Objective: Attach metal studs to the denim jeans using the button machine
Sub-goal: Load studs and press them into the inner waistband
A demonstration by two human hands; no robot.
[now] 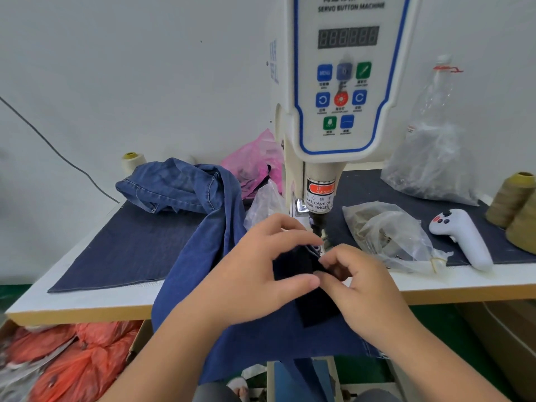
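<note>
The table carries the button machine at twelve o'clock, its punch tip right above the hands. The jeans run from a heap at ten o'clock down over the front edge at six. The left hand curls thumb and fingers round a dark fold of the denim under the punch; the right hand, touching it at three o'clock, pinches the same fold (what sits between its fingertips is hidden). Clear bags and a white controller lie toward two o'clock.
</note>
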